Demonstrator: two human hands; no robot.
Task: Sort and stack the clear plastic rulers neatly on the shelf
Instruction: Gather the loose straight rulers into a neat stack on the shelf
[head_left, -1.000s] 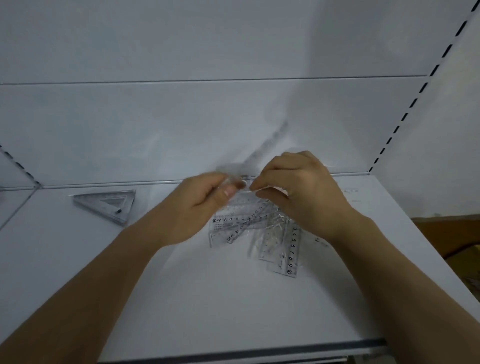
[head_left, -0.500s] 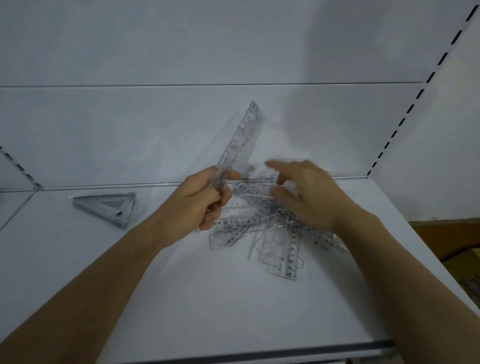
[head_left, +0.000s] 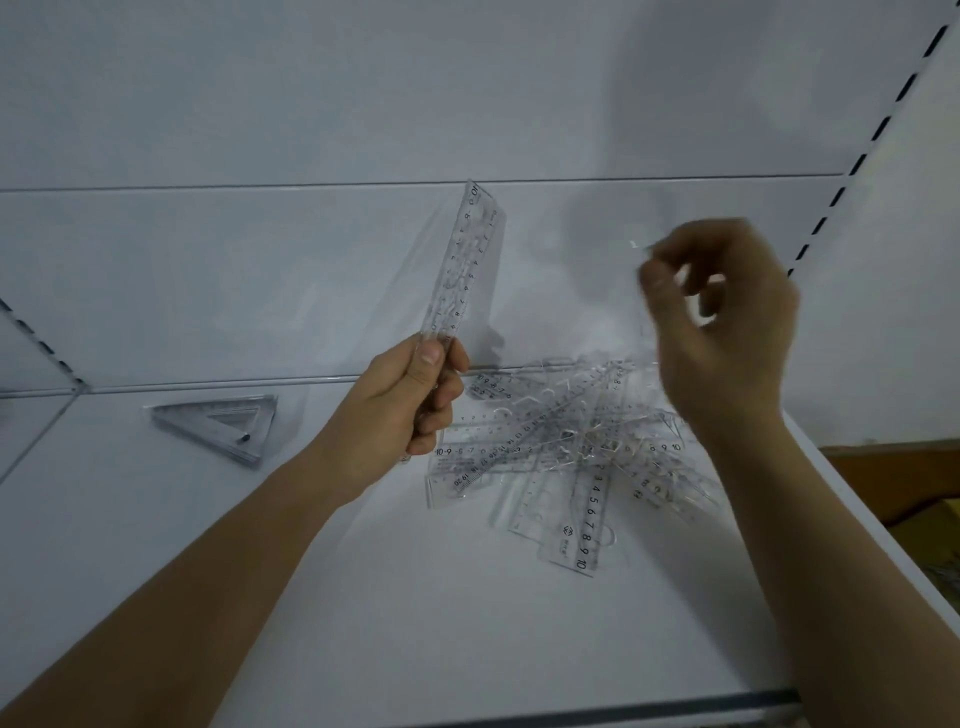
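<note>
My left hand (head_left: 410, 405) grips the lower end of a clear straight ruler (head_left: 467, 260) and holds it upright above the white shelf (head_left: 415, 613). To its right, a loose pile of clear rulers (head_left: 571, 452) lies crisscrossed on the shelf. Above that pile my right hand (head_left: 727, 322) is raised and blurred, with thumb and fingers curled into a pinch. A small glint by its fingertips looks like the edge of a clear ruler, mostly invisible against the wall.
A neat stack of clear triangular set squares (head_left: 218, 421) lies at the back left of the shelf. White back panels rise behind. A slotted upright (head_left: 852, 171) runs along the right side, and the shelf's front edge (head_left: 623, 709) is close below.
My right hand has lifted off the pile and moved up to the right. My left hand keeps the upright ruler, shifted slightly.
</note>
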